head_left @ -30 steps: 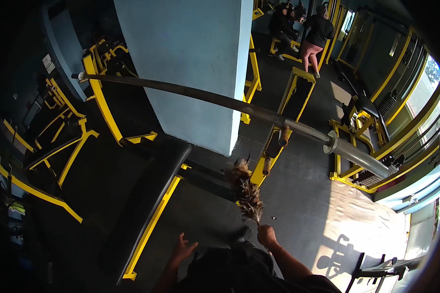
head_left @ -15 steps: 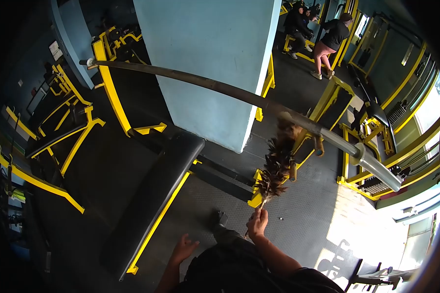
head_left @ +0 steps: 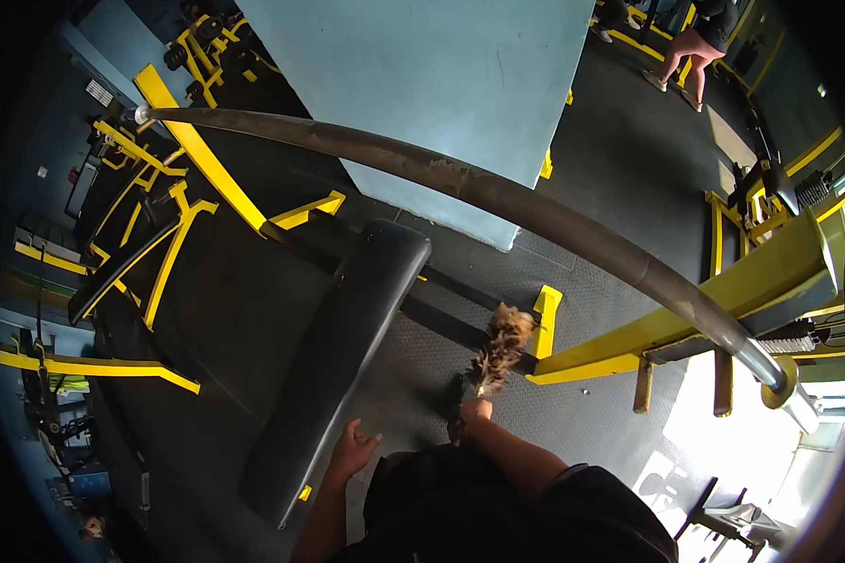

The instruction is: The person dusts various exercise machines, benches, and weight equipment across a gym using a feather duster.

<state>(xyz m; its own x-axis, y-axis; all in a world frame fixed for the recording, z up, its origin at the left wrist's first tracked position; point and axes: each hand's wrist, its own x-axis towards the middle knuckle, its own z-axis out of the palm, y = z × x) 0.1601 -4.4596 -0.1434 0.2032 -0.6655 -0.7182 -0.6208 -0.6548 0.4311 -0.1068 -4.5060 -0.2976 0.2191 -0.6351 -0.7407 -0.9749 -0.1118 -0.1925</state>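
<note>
A brown feather duster (head_left: 501, 349) is gripped by its handle in my right hand (head_left: 476, 410), feathers pointing up and away over the floor. Its tip lies below the long barbell (head_left: 451, 178), apart from it. The bar rests across a yellow rack, with bare sleeves at its ends. My left hand (head_left: 354, 450) holds nothing; its fingers are apart, just right of the padded black bench (head_left: 347, 347). The duster's handle is mostly hidden by my fist.
A blue pillar (head_left: 422, 84) stands behind the bar. The yellow rack upright (head_left: 685, 319) with two pegs juts in at right. Yellow-framed machines (head_left: 141, 225) line the left side. A person in pink leggings (head_left: 690, 52) stands at the upper right; another person's legs show beside them.
The duster has come down from beside the bar's right part to lower over the floor, its feathers now nearer me. The view has shifted closer to the bar and bench. My left hand stays open.
</note>
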